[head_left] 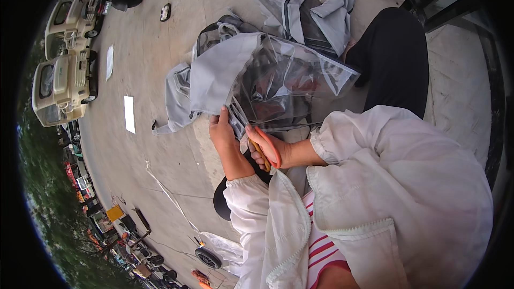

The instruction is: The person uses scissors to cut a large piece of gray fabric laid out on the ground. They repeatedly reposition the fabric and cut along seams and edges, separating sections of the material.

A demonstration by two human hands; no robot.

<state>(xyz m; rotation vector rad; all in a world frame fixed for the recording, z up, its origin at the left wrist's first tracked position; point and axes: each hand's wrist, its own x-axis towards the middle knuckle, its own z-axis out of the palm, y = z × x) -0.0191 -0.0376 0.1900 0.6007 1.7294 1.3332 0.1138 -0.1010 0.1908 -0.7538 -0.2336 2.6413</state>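
**Hands at a grey and clear plastic cover**

The left hand [222, 131] pinches the lower edge of a grey fabric cover with a clear plastic window [267, 77]. Just right of that cover's lower edge, the right hand [267, 150] holds orange-handled scissors [266, 152]. Beyond the cover lies a second grey cover [308, 8] on the concrete ground [155, 144]. Far left of the cover stand two pale vehicles [64, 59].

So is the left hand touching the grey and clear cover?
Touching. The head view shows the left hand gripping the edge of the grey and clear plastic cover, fingers on it.
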